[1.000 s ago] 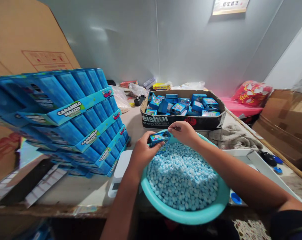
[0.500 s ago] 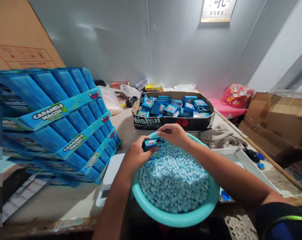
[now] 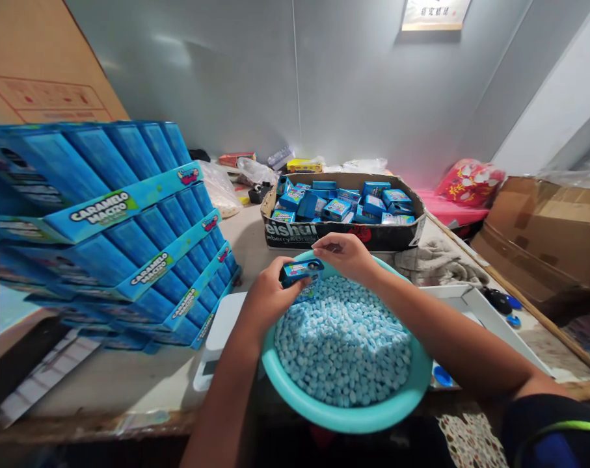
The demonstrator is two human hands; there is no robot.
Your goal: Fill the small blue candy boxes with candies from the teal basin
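- Left hand [image 3: 275, 292]: one, closed around a small blue box [image 3: 300, 270], which I hold tilted over the far left part of the tub [image 3: 348, 421].
- Right hand [image 3: 346, 255]: one, just beside the upper right end of the box, fingers bent and bunched narrow; I cannot tell whether the tips meet, pinch anything or touch the box.
- Tub: one, round, turquoise, beneath my hands at the near edge of the table [image 3: 129, 377].
- Pellets [image 3: 343, 344]: many, pale blue and white, heaped inside the tub.
- Scale [image 3: 226, 325]: one, white, left of the tub, partly behind my left forearm.
- Tray [image 3: 512, 327]: one, white, low-walled, right of the tub, partly hidden by my right forearm; blue cap [image 3: 442, 375] in its near left part.
- Carton [image 3: 338, 238]: one, black-sided, open, beyond the tub, holding loose blue boxes [image 3: 337, 209] at mixed angles.
- Cloth [image 3: 438, 263]: one, greyish, crumpled, right of the carton's near side.
- Stack [image 3: 151, 227]: several tiers of blue packs, left of the scale, fronts lettered "CARAMELO MACIZO".
- Brown carton [image 3: 543, 237]: one, at my far right.
- Red bundle [image 3: 473, 182]: one, patterned, beyond the cloth.
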